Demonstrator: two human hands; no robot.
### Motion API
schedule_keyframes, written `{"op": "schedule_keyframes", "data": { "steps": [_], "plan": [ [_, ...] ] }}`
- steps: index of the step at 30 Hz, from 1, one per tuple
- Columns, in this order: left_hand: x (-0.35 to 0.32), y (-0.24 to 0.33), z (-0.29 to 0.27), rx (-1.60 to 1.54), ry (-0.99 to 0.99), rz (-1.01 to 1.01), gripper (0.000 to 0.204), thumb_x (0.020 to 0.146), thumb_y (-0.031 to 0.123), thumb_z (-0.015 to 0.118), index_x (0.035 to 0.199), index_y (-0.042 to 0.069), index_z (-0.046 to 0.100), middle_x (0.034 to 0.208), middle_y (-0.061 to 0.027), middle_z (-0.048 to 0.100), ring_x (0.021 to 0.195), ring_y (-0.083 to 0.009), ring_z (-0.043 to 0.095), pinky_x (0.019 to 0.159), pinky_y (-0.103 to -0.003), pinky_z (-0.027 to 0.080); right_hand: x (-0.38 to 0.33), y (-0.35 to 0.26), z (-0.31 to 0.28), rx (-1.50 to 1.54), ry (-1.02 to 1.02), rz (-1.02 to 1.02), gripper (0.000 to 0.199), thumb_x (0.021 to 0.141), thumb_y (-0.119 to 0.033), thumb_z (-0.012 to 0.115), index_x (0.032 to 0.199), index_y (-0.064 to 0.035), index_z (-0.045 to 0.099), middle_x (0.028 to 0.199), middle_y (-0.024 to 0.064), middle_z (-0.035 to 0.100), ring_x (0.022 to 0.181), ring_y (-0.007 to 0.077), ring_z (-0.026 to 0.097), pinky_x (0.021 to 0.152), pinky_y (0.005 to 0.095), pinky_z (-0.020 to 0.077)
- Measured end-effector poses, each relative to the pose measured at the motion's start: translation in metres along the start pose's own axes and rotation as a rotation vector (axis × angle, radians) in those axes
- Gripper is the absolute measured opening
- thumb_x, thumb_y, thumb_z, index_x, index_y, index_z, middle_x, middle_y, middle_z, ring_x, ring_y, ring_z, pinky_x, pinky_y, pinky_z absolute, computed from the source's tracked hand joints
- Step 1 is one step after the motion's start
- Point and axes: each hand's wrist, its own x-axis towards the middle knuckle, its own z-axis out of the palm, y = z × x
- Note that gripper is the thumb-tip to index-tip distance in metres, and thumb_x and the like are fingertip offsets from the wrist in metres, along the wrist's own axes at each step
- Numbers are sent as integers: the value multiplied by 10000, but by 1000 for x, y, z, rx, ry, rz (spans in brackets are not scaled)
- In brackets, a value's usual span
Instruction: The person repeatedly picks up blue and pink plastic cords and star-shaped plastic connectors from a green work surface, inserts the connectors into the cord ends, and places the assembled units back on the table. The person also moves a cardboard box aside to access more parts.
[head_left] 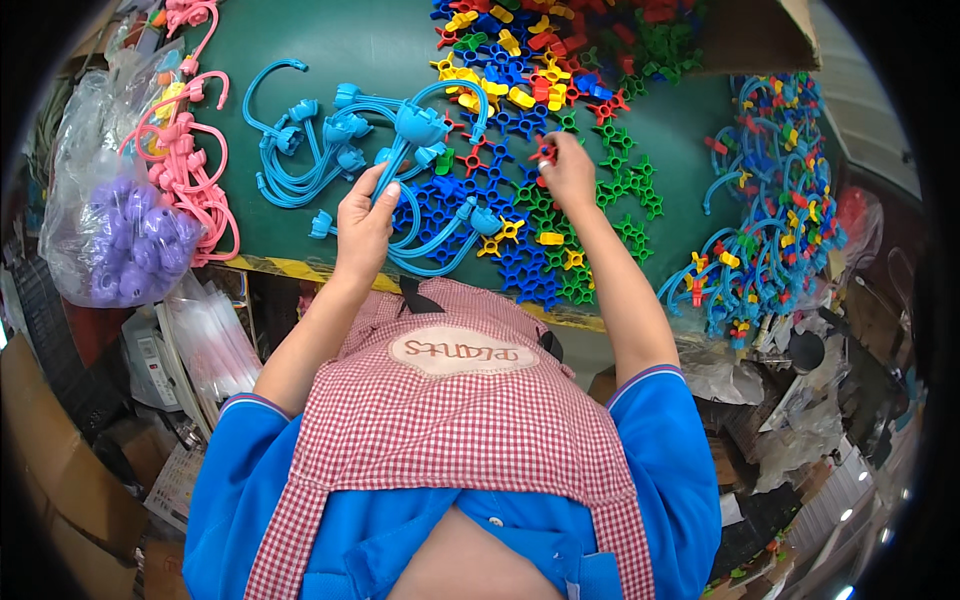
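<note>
My left hand is closed round the stem of a light blue curved plastic piece, which has a cup-shaped, flower-like head and bent arms. Over the loose parts to its right, my right hand pinches a small red star-shaped connector. More light blue curved pieces lie in a bunch left of my left hand. Beneath and between my hands spread blue connectors, with green connectors to the right of my right hand.
A cardboard box at the far right overhangs a mixed heap of connectors. Along the right edge of the green table are joined multicoloured pieces. Pink curved pieces and a clear bag of purple parts sit at left.
</note>
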Motion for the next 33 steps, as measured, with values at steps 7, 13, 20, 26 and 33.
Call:
{"op": "schedule_keyframes", "data": {
  "steps": [7,13,20,26,33],
  "plan": [
    [5,2,14,-19,-1,2,270,907,139,555,1166,69,586,635,114,385,473,25,265,409,-165,181,26,28,-2,-428,-81,-74,392,660,-48,677,1048,-91,642,1082,59,549,1027,263,525,870,371,461],
    [8,1,19,-2,35,-16,267,908,126,552,1165,63,583,632,113,392,468,28,263,405,-161,178,18,50,-38,-45,26,274,363,650,-287,783,943,-93,692,872,116,665,780,298,630,712,393,493],
    [3,3,25,-64,14,-58,259,907,124,555,1159,71,584,625,111,376,461,26,257,402,-165,176,8,71,-63,-107,37,391,311,698,-290,745,932,-91,693,816,100,685,727,239,654,679,351,499],
    [3,7,35,-6,0,-98,297,921,115,524,1209,46,544,626,99,358,461,16,240,410,-167,184,17,52,-34,-382,-111,378,295,699,-297,718,880,-66,688,894,149,662,849,325,626,748,419,506],
    [8,2,39,-60,8,-77,251,895,133,582,1136,68,608,644,108,410,462,26,273,402,-166,180,15,60,-20,-632,29,204,284,650,-278,727,849,-78,688,918,90,654,929,296,589,785,405,493]
  ]
}}
